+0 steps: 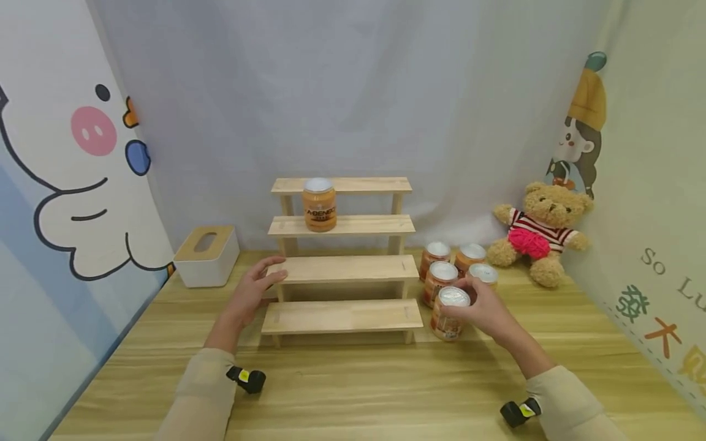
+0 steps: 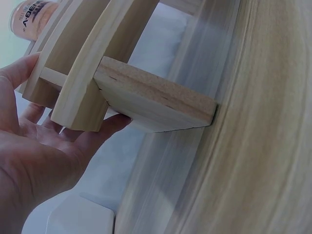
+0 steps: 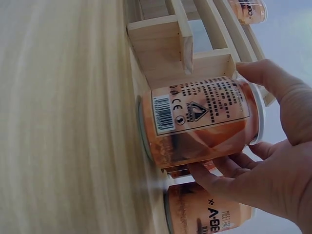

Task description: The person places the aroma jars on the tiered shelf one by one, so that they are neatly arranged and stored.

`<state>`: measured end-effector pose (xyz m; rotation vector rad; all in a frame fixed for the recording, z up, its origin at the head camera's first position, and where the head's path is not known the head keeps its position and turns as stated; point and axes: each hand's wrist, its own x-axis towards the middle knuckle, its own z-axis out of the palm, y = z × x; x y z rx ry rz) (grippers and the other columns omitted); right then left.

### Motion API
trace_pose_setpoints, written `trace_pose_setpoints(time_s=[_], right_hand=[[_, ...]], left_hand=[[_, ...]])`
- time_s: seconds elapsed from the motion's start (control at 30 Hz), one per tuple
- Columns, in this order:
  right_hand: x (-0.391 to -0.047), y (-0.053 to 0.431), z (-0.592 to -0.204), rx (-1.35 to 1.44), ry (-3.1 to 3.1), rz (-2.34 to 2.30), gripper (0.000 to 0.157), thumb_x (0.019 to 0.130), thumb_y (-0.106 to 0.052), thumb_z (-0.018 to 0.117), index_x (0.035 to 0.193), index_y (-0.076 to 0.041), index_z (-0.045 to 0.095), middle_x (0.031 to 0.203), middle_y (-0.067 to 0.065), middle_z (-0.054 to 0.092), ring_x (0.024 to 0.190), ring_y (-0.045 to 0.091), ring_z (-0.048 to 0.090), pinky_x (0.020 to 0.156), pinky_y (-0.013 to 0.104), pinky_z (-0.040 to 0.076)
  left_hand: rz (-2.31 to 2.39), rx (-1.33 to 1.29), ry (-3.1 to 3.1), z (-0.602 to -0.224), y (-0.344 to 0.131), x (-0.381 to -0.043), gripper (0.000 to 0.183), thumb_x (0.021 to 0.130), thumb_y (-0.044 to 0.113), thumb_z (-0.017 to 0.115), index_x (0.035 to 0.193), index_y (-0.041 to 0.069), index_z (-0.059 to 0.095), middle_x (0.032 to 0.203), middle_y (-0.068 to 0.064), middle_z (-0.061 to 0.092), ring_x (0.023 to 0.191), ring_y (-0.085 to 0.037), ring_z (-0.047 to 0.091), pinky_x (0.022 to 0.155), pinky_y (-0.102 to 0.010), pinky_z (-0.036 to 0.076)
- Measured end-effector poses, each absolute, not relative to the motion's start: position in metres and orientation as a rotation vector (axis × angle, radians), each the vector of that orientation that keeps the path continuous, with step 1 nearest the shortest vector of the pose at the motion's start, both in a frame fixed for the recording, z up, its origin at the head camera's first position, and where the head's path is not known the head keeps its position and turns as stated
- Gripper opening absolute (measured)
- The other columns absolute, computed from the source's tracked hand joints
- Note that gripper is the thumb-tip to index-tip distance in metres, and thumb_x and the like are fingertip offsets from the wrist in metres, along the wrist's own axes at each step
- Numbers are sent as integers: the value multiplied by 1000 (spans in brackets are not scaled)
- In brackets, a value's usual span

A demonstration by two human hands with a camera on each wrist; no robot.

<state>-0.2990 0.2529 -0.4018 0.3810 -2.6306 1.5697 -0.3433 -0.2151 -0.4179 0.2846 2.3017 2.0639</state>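
Note:
A four-step wooden shelf (image 1: pixel 342 315) stands on the table, with one orange can (image 1: pixel 320 208) upright on its second step from the top. My left hand (image 1: pixel 250 294) holds the shelf's left end, fingers and thumb about a board end (image 2: pixel 80 92). At the shelf's right, my right hand (image 1: pixel 488 309) grips an orange can with a silver lid (image 1: pixel 448 321) near its top. In the right wrist view, a barcode and small print show on this can (image 3: pixel 200 122), which stands upright at the table surface. More cans (image 1: pixel 440 285) stand close behind it, partly hidden.
A white tissue box with a wooden top (image 1: pixel 206 257) stands left of the shelf. A teddy bear in a striped top (image 1: pixel 546 229) sits at the back right. A grey curtain (image 1: pixel 353 92) hangs behind, and printed panels flank the table (image 1: pixel 342 392).

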Motion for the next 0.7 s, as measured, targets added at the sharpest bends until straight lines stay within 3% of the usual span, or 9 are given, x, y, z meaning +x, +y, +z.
trace_pose_setpoints(time_s=[0.5,0.7], right_hand=[[-305,259,-411,420,-2596,1722,62,83,-10,83,130,9,49,123,25,56,111,31,58,84,32,52],[-299,259,-411,425,-2556,1774,57,83,-8,82,129,8,52,121,26,57,105,27,59,79,33,54]], left_hand=[[2086,277,2298,-421,-215,-346,56,102,34,60,148,9,43,167,-9,7,152,-31,-1,100,-69,35],[2077,278,2296,-420,-214,-344,56,102,35,60,149,10,43,167,-7,7,152,-30,-2,100,-69,36]])
